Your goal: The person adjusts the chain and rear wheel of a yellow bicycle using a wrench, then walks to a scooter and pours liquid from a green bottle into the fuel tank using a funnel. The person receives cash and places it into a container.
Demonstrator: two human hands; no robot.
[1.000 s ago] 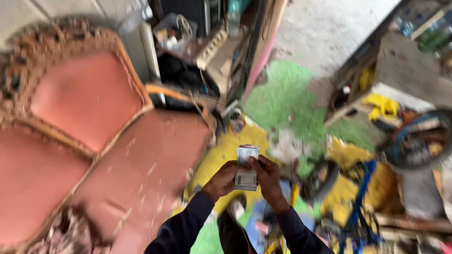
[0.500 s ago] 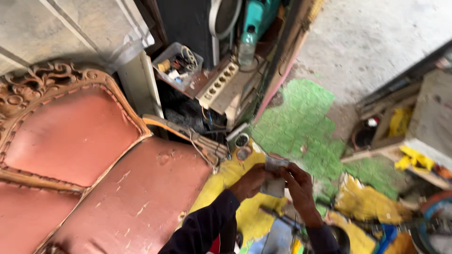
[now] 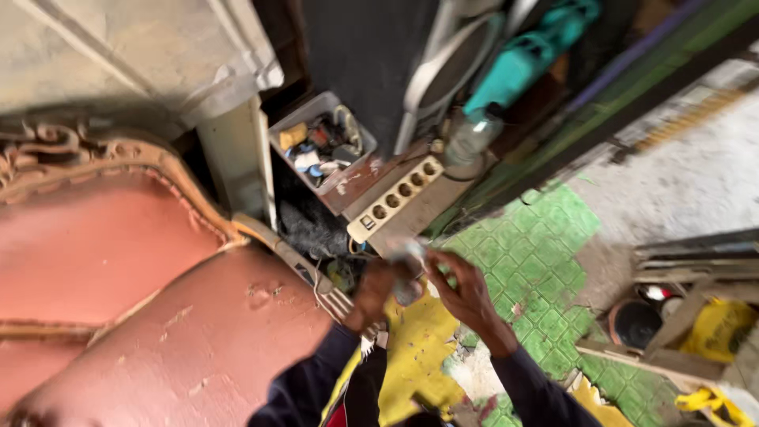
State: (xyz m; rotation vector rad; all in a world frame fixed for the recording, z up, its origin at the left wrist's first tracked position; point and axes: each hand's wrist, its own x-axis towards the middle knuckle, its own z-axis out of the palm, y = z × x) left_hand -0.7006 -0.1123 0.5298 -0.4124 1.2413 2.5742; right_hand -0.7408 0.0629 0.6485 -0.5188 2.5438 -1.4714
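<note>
Both hands meet low in the middle: the left hand [image 3: 378,291] and right hand [image 3: 466,294] pinch a small, blurred grey object [image 3: 409,273] between them, above a yellow sheet [image 3: 415,348]. Beyond lie a cream power strip [image 3: 395,198] and a grey parts bin [image 3: 322,142]; the pink carved sofa [image 3: 118,277] is to the left.

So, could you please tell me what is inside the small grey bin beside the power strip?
The grey bin holds a jumble of small items: something yellowish, dark pieces, a looped cable. The blur hides what they are, and whatever lies underneath is covered.
</note>
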